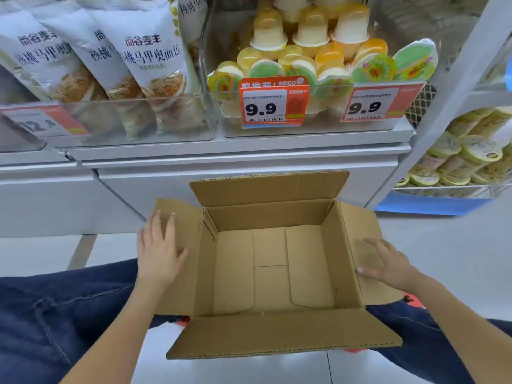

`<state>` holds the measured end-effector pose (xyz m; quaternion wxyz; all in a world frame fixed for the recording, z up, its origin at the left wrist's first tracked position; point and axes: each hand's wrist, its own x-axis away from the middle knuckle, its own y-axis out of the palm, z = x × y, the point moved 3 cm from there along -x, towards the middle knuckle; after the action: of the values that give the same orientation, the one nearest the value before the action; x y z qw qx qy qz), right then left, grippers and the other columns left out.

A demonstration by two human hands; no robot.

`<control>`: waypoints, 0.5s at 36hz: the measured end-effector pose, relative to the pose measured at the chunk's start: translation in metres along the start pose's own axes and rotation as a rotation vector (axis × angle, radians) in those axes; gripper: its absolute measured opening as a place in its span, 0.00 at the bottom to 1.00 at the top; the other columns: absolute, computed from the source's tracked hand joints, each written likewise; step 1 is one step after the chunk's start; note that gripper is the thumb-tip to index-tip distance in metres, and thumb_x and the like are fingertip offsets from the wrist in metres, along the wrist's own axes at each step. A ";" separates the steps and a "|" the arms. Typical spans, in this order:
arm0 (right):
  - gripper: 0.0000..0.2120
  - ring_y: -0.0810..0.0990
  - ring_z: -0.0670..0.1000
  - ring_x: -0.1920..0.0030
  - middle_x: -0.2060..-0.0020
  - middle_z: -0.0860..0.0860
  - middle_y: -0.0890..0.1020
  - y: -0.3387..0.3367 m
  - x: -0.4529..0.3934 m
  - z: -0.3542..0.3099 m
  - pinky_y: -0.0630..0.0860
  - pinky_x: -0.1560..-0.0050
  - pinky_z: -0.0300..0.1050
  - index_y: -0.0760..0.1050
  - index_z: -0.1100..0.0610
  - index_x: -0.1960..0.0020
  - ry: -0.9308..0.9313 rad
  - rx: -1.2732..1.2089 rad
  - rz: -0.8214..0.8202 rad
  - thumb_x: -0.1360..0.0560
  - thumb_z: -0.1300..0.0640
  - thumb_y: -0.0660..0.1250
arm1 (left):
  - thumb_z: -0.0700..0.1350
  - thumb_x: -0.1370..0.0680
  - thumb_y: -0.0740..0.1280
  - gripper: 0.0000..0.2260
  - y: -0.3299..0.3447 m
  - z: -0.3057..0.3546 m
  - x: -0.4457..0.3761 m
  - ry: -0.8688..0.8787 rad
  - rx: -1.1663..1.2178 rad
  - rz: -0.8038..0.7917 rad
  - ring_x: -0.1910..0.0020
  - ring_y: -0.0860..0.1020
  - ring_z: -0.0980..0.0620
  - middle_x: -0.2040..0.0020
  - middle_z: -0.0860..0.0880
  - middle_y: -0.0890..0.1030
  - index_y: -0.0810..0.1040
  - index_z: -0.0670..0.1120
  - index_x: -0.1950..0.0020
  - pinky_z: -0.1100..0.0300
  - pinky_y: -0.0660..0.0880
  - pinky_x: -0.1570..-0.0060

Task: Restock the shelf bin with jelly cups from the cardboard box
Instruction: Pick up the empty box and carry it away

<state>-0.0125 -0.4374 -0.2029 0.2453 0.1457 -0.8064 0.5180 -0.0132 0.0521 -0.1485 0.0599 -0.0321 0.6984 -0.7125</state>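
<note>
Head view looks forward and down, close over the cardboard box (273, 261).

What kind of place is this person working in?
Most likely a shop aisle. Orange price tags hang on a clear shelf bin heaped with jelly cups, bagged bread fills the next bin, and an empty cardboard box sits open below.

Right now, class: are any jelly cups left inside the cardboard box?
No: the cardboard box shows only its bare bottom flaps, while the jelly cups sit piled in the shelf bin.
</note>
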 end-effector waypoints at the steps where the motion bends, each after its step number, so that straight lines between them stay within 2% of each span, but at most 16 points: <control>1: 0.39 0.59 0.57 0.26 0.25 0.53 0.58 0.002 -0.003 0.007 0.57 0.27 0.56 0.54 0.44 0.26 0.040 -0.025 0.008 0.30 0.39 0.70 | 0.50 0.31 0.75 0.37 0.001 -0.006 0.001 -0.058 0.015 -0.019 0.30 0.60 0.32 0.29 0.34 0.62 0.63 0.43 0.27 0.37 0.59 0.33; 2: 0.40 0.59 0.58 0.26 0.25 0.54 0.58 0.005 -0.006 0.014 0.58 0.28 0.58 0.54 0.42 0.26 0.083 -0.056 0.019 0.31 0.38 0.71 | 0.51 0.31 0.74 0.37 0.001 -0.011 0.002 -0.117 0.048 -0.042 0.30 0.60 0.31 0.28 0.34 0.60 0.62 0.46 0.26 0.36 0.60 0.35; 4: 0.42 0.61 0.60 0.28 0.26 0.56 0.59 0.011 -0.013 0.027 0.62 0.31 0.60 0.54 0.43 0.26 0.167 -0.155 0.021 0.33 0.39 0.72 | 0.51 0.28 0.71 0.35 -0.002 -0.017 0.003 -0.218 0.187 -0.125 0.37 0.69 0.32 0.28 0.38 0.59 0.58 0.51 0.25 0.41 0.70 0.44; 6: 0.41 0.65 0.60 0.31 0.27 0.56 0.62 0.017 -0.017 0.032 0.66 0.35 0.56 0.54 0.49 0.25 0.218 -0.318 -0.023 0.30 0.45 0.73 | 0.50 0.26 0.69 0.32 -0.004 -0.023 0.002 -0.267 0.331 -0.194 0.48 0.75 0.37 0.33 0.40 0.66 0.56 0.55 0.26 0.50 0.70 0.54; 9: 0.38 0.70 0.58 0.39 0.30 0.58 0.66 0.027 -0.020 0.034 0.67 0.41 0.51 0.53 0.53 0.25 0.280 -0.485 -0.135 0.27 0.49 0.71 | 0.47 0.26 0.69 0.30 -0.009 -0.028 -0.003 -0.243 0.436 -0.197 0.50 0.74 0.40 0.43 0.42 0.73 0.59 0.58 0.28 0.51 0.68 0.53; 11: 0.39 0.69 0.56 0.43 0.30 0.59 0.67 0.028 -0.021 0.036 0.67 0.40 0.52 0.53 0.52 0.25 0.305 -0.529 -0.146 0.27 0.48 0.71 | 0.45 0.26 0.70 0.29 -0.012 -0.028 -0.006 -0.220 0.456 -0.199 0.48 0.74 0.41 0.43 0.43 0.75 0.63 0.58 0.29 0.50 0.69 0.51; 15: 0.42 0.70 0.56 0.42 0.31 0.55 0.65 0.027 -0.018 0.040 0.68 0.43 0.52 0.52 0.47 0.25 0.343 -0.623 -0.166 0.30 0.47 0.73 | 0.45 0.27 0.72 0.27 -0.013 -0.024 -0.006 -0.163 0.461 -0.203 0.46 0.74 0.42 0.41 0.43 0.75 0.68 0.58 0.32 0.50 0.70 0.48; 18: 0.44 0.69 0.59 0.37 0.30 0.54 0.64 0.026 -0.019 0.041 0.69 0.41 0.55 0.50 0.43 0.25 0.315 -0.631 -0.143 0.31 0.47 0.75 | 0.44 0.27 0.72 0.27 -0.013 -0.021 -0.006 -0.169 0.538 -0.242 0.45 0.74 0.44 0.39 0.46 0.76 0.69 0.59 0.32 0.52 0.71 0.47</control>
<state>-0.0195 -0.4640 -0.2475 0.4352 0.0370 -0.8667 0.2411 -0.0108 0.0735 -0.1358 0.0388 -0.1574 0.4680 -0.8687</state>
